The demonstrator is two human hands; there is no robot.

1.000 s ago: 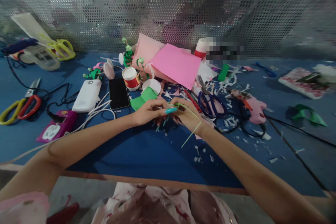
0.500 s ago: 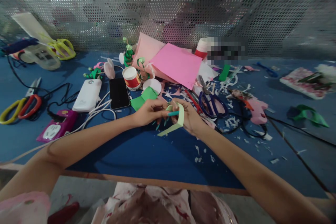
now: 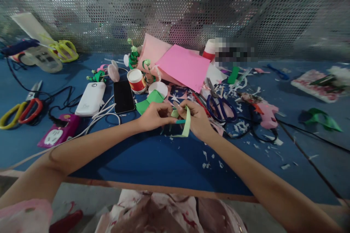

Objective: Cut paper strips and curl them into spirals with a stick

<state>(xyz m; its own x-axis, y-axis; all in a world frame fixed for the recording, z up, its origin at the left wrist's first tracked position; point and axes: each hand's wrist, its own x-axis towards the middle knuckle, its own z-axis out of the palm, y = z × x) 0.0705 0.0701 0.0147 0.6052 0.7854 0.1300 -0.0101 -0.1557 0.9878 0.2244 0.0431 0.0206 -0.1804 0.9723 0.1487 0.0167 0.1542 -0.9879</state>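
Pinching a thin, pale green paper strip (image 3: 186, 123) between them just above the blue bench (image 3: 153, 160), the left hand (image 3: 155, 115) and right hand (image 3: 197, 119) have fingers closed on it, half curled, one end hanging loose.

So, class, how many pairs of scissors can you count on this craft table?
3, perhaps more under the clutter. The yellow-and-red scissors lie at the left edge, the yellow-handled scissors at the back left, and the blue-handled scissors just right of the hands.
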